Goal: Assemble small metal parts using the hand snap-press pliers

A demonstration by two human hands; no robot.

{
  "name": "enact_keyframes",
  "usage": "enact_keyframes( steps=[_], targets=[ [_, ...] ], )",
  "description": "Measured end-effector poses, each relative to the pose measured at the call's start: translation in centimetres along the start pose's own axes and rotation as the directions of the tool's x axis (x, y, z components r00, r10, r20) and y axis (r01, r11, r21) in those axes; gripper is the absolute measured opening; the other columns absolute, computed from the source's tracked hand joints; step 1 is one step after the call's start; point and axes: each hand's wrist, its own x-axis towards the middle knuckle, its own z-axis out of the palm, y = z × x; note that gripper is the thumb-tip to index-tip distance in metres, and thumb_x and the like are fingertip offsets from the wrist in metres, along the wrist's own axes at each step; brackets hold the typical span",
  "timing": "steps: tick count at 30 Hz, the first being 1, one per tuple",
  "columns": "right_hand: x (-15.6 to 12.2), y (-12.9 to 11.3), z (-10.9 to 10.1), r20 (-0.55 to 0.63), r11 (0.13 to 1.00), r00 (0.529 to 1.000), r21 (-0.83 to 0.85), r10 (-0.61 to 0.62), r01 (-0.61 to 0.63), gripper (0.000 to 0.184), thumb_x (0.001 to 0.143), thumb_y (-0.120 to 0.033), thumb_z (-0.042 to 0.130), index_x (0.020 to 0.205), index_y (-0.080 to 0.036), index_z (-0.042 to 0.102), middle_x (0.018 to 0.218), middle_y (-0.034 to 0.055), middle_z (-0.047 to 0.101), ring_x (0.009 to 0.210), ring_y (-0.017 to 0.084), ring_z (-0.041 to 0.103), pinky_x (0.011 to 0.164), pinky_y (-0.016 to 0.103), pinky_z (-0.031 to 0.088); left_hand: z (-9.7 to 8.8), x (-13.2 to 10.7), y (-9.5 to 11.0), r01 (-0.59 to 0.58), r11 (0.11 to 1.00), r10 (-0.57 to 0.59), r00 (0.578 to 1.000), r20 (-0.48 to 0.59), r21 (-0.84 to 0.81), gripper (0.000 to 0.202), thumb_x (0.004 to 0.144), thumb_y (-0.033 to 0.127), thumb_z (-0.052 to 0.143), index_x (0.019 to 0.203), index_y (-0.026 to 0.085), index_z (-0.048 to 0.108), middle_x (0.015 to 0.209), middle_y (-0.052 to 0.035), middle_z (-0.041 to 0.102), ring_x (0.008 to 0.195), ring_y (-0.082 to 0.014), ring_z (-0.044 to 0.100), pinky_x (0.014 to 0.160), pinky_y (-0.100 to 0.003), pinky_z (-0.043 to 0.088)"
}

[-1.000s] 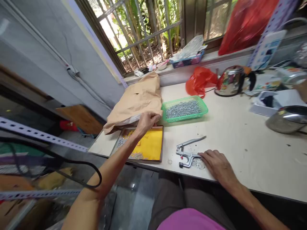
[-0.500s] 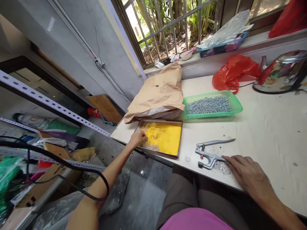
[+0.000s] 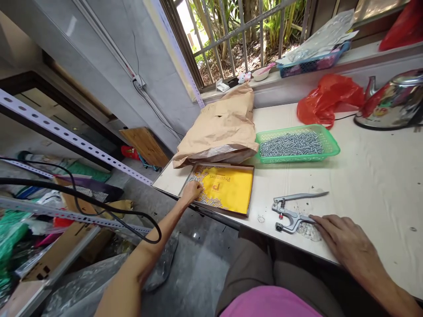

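My left hand [image 3: 192, 191] reaches into a shallow box with a yellow lining [image 3: 235, 187]. Its fingers are pinched together by the small metal pins [image 3: 211, 201] scattered along the box's left and near sides; what lies between the fingertips is hidden. A pair of grey snap pliers [image 3: 291, 215] lies on the table with its jaws apart. Over the lower handle rests my right hand [image 3: 346, 242], fingers closed on it, while the upper handle sticks out free. Behind, a green plastic basket [image 3: 332, 147] holds many similar pins.
A large brown paper bag [image 3: 221, 127] lies behind the box. Red plastic bag [image 3: 330, 101] and metal kettle [image 3: 393, 101] stand at the back right. A black cable [image 3: 99, 196] hangs across my left arm. The table's near edge [image 3: 264, 235] is close to my lap.
The view has shifted slightly, and the black cable hangs differently over my left arm. Both hands stay about where they were, the left at the box and the right at the pliers.
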Motion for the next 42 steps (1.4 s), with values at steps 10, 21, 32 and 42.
enact_keyframes(
  steps=[10,21,32,42],
  targets=[
    [-0.3,0.2,0.3,0.015,1.0,1.0,0.004,0.01,-0.01,0.038,0.099,-0.034,0.033,0.111,-0.016,0.065,0.09,0.0086,0.063,0.076,0.022,0.051,0.066,0.035,0.037,-0.2,0.0,0.2,0.001,0.997,-0.001,1.0,-0.005,0.072,0.025,0.082,0.022,0.051,0.088,0.013,0.073,0.085,-0.0086,0.07,0.084,-0.0175,0.063,0.071,-0.023,0.043],
    [0.4,0.0,-0.2,0.059,0.997,0.995,0.023,0.074,-0.076,0.03,0.098,-0.029,0.041,0.109,-0.019,0.067,0.09,0.008,0.063,0.079,0.021,0.049,0.069,0.033,0.035,-0.7,-0.8,2.3,-0.065,0.962,0.064,0.998,0.015,0.267,0.029,0.085,0.022,0.046,0.096,0.013,0.072,0.106,-0.0156,0.066,0.098,-0.0255,0.063,0.077,-0.029,0.045],
    [2.3,-1.0,-1.3,0.172,0.973,0.958,-0.03,0.229,-0.227,0.026,0.097,-0.021,0.044,0.106,-0.022,0.068,0.088,0.0061,0.061,0.083,0.02,0.046,0.073,0.032,0.03,-1.3,-0.8,4.8,-0.134,0.987,0.118,0.979,-0.164,-0.089,0.026,0.079,0.035,0.053,0.089,0.017,0.069,0.087,-0.0062,0.069,0.079,-0.0199,0.063,0.065,-0.026,0.046],
    [2.4,-0.9,-1.1,0.123,0.974,0.966,-0.025,0.228,-0.227,0.021,0.095,-0.018,0.049,0.101,-0.022,0.069,0.084,0.0042,0.061,0.08,0.019,0.045,0.071,0.031,0.03,3.9,-9.3,21.3,0.103,0.426,0.352,0.897,0.269,-0.899,0.037,0.061,0.045,0.074,0.075,0.012,0.063,0.049,0.0047,0.05,0.04,-0.0059,0.042,0.036,-0.018,0.031]
  ],
)
